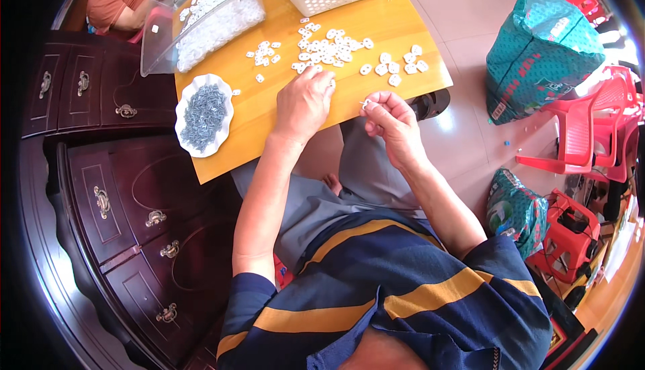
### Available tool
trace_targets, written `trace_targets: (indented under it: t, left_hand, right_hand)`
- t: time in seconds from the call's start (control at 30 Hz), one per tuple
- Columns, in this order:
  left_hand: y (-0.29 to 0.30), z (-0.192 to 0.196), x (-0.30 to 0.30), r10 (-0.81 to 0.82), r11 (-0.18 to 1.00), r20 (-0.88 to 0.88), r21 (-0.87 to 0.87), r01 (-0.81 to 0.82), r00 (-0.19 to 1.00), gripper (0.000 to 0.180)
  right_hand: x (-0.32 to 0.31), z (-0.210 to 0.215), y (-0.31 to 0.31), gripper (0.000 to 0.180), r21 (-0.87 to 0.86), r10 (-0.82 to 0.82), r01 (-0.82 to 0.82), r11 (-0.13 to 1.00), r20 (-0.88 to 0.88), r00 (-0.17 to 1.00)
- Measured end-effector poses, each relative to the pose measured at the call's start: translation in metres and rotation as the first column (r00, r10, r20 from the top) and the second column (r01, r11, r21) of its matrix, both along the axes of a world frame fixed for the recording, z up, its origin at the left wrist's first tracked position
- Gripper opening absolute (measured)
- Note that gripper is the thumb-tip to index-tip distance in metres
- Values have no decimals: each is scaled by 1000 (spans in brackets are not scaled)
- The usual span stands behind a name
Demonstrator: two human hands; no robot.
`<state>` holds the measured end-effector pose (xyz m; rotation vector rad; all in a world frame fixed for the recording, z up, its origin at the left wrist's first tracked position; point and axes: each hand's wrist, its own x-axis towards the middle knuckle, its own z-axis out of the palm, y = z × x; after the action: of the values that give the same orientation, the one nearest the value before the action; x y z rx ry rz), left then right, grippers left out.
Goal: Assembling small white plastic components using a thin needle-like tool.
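Short-sleeved shirt (396,289), dark navy with thick mustard-yellow stripes running across the chest and around the sleeves, plus thinner blue bands between them. The sleeves end above the elbow, so both forearms are bare all the way down, no watch, no rings or bracelets that I can make out. Grey trousers (336,195), plain, bit creased at the lap. Left hand (304,103) and right hand (392,125) gloveless
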<state>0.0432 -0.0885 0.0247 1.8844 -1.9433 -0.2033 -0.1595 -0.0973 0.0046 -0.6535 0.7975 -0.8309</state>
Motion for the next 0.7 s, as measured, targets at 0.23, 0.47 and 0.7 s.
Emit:
trace_targets:
  t: [0.23, 0.47, 0.7]
  left_hand:
    - [17, 31, -20, 14, 999, -410, -21, -25, 912, 19]
    - [35, 27, -34, 113, 990, -715, 143, -13, 690, 8]
    - [35, 23, -37, 80, 996, -663, 88, -29, 744, 7]
  right_hand:
    - [-1, -4, 2, 11, -70, -15, 14, 997, -17, 1000]
    - [6, -3, 8, 12, -172, 2, -14, 985, -71, 997]
    - [6, -3, 8, 11, -235, 19, -56, 970, -157, 987]
